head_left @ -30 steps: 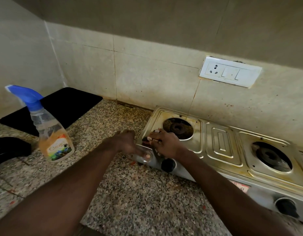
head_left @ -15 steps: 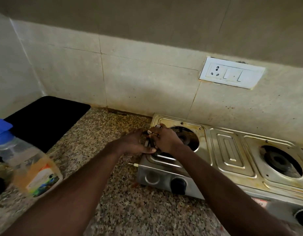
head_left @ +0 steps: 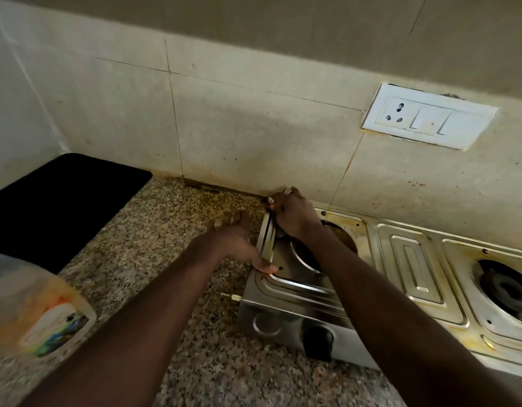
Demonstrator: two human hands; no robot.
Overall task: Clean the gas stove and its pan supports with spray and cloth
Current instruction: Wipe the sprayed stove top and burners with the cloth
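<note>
Two bare arms reach over a speckled granite bench (head_left: 171, 230) to a steel two-burner gas stove (head_left: 415, 268). The left hand (head_left: 239, 242) grips its left edge, thumb on top. The right hand (head_left: 292, 215) curls over its far left corner by the tiled wall (head_left: 239, 127). A blurred spray bottle (head_left: 39, 312) stands lower left, near a black mat (head_left: 57, 201).

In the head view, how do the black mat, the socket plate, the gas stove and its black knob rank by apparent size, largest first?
1. gas stove, even though the frame edge cuts it and the arms cover part of it
2. black mat
3. socket plate
4. black knob
</note>
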